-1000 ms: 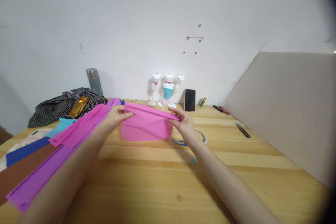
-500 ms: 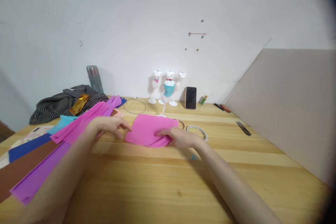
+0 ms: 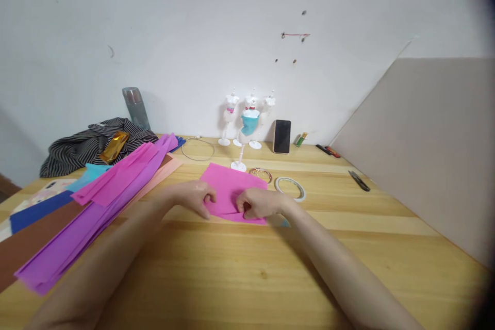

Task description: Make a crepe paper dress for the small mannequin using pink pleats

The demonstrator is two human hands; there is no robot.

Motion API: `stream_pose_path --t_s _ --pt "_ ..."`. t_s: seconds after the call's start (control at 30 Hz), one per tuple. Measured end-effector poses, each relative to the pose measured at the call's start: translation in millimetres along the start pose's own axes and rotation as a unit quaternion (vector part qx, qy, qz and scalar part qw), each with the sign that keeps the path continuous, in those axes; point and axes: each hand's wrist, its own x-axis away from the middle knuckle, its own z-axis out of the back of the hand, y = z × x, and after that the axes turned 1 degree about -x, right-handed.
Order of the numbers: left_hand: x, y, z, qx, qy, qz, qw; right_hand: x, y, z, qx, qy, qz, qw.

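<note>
A bright pink sheet of crepe paper (image 3: 224,180) lies on the table in front of me, with a crease or fold along its near edge. My left hand (image 3: 195,197) is at the sheet's left side, fingers bent, thumb apart from them and nothing between. On the sheet's right part rests my right hand (image 3: 257,203), its fingers curled in and closed at the near fold. Just behind the sheet stands a small white dress-form stand (image 3: 238,166) wrapped in a turquoise piece (image 3: 250,122).
Behind are more small mannequins (image 3: 231,108), a phone (image 3: 282,136) and a small green bottle (image 3: 301,139). Right of the sheet lie a tape roll (image 3: 302,195) and dark snips (image 3: 359,181). Coloured paper strips (image 3: 104,221), striped cloth (image 3: 73,152) and a flask (image 3: 136,108) occupy the left.
My left hand has moved right and nearer, onto the sheet's left edge. My right hand has curled its fingers more. The view has tilted slightly downward.
</note>
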Motion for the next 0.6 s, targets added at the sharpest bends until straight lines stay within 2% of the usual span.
stream_pose_path --t_s 0.1,0.2,0.4,0.5,0.53,0.6 --pt "-1.9 5.0 -4.5 -0.007 -0.006 -0.011 1.0 -2.7 -1.0 -2.4 0.003 0.021 0.018 1.0" --pt "2.7 6.4 0.4 0.009 -0.032 -0.011 0.999 -6.6 -4.1 -5.5 0.019 0.057 0.033 0.998" --pt "17.4 7.4 14.4 0.029 -0.112 0.081 0.99 -11.8 -12.0 -9.0 0.036 0.1 0.061 0.992" --pt "23.7 9.7 21.1 0.077 -0.149 0.093 0.981 -7.9 -15.8 -4.8 0.086 0.233 0.064 0.966" --pt "26.3 11.2 24.6 0.075 -0.142 0.096 0.982 -6.0 -17.4 -2.9 0.1 0.286 0.071 0.95" --pt "32.4 15.0 33.4 0.026 -0.077 0.092 0.992 -2.7 -20.8 0.5 0.114 0.37 0.089 0.918"
